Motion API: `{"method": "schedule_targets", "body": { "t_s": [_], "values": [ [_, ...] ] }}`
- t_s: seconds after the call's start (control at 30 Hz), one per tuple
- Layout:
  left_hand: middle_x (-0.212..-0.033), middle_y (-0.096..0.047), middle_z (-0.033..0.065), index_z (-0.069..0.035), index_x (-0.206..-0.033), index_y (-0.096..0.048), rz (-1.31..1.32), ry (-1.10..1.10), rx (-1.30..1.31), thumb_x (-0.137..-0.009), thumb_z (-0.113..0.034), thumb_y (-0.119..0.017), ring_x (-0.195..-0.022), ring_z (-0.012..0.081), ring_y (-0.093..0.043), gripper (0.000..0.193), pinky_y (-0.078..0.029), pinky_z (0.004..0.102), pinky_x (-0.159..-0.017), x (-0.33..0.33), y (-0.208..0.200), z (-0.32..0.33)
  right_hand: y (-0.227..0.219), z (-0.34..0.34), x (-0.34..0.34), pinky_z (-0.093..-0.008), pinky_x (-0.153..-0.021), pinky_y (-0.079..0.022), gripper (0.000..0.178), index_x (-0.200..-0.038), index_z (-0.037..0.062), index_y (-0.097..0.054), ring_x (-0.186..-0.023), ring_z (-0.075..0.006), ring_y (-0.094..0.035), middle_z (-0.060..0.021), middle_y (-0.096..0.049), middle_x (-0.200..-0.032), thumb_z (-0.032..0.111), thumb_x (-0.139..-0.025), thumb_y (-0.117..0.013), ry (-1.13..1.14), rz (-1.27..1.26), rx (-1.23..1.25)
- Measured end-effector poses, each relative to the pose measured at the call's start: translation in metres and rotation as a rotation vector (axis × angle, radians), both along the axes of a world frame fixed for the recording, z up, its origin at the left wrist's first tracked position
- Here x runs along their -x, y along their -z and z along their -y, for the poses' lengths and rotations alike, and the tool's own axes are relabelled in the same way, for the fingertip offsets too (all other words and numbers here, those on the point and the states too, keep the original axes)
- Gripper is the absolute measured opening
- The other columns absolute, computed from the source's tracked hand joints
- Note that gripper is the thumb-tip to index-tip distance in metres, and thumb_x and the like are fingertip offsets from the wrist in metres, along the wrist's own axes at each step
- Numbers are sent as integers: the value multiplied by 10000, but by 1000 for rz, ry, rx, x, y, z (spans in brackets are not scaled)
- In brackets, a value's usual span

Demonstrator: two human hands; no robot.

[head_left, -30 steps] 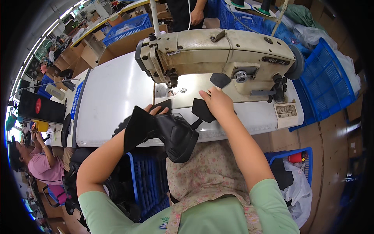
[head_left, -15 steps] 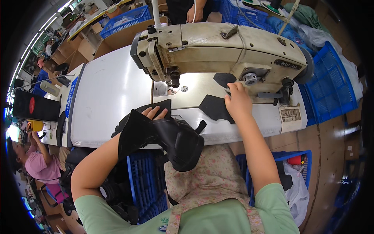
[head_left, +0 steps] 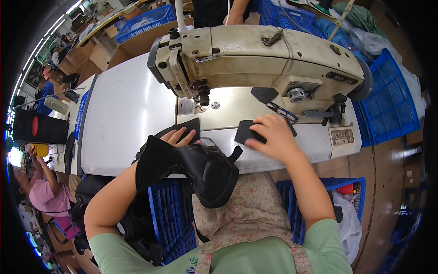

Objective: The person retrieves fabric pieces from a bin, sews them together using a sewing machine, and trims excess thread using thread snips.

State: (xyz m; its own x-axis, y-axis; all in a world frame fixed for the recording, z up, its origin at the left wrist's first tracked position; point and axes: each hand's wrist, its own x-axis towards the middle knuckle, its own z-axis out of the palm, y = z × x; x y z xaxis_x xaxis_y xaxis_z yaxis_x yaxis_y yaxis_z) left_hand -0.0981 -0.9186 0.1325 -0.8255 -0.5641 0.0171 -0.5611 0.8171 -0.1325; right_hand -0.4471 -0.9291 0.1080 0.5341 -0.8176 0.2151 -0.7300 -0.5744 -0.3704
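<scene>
My left hand [head_left: 179, 137] lies with its fingers spread on a flat black panel [head_left: 190, 125] near the needle area; its thumb is hidden. A black leather-like shoe or boot upper [head_left: 207, 169] drapes over that wrist and hangs past the table's front edge. My right hand [head_left: 273, 132] reaches over a loose black flat piece [head_left: 243, 131], thumb and fingers apart, covering much of it. Beyond it, thread snips [head_left: 284, 112] rest on the bed of the sewing machine [head_left: 255, 55], beside a smaller black piece [head_left: 264, 94].
Blue crates stand below the table's front edge, one at left [head_left: 171, 210] and one at right [head_left: 356, 187] holding a plastic bag. Another blue crate [head_left: 390, 100] is at the right end. A person in pink [head_left: 48, 194] sits at left; another person's hand [head_left: 235, 18] shows behind the machine.
My right hand has let go of the snips, which now lie on the machine bed, and has moved nearer onto the loose black piece. My left hand stays on the panel.
</scene>
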Motion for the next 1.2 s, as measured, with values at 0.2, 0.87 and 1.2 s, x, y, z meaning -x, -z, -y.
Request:
{"method": "schedule_targets", "body": {
  "t_s": [0.2, 0.87, 1.2],
  "values": [
    [-1372, -479, 145, -141, -1376, -471, 17, -2, 58, -851, -244, -550, -1200, 361, -513, 541, -451, 436, -1001, 4, 5, -5, 3, -25, -28, -412, -907, -429, 489, -1147, 60, -625, -1097, -292, -533, -122, -579, -1184, 338, -756, -721, -30, -14, 165],
    [-1469, -364, 187, -141, -1311, -517, -50, -59, -168, -786, -383, -616, -1357, 382, -339, 587, -314, 582, -1066, 4, 28, 20, 15, 30, -91, -441, -966, -400, 287, -1072, 149, -688, -1180, -315, -496, -102, -583, -1220, 216, -793, -707, -33, 142, 47],
    [-1445, -415, 167, -76, -1254, -549, -84, -32, -116, -831, -195, -545, -1348, 358, -373, 440, -300, 586, -1079, 5, 27, 13, 18, 31, -88, -478, -978, -403, 317, -1062, 215, -703, -1174, -324, -509, -112, -579, -1232, 173, -748, -714, -78, 112, 158]
  ]
}}
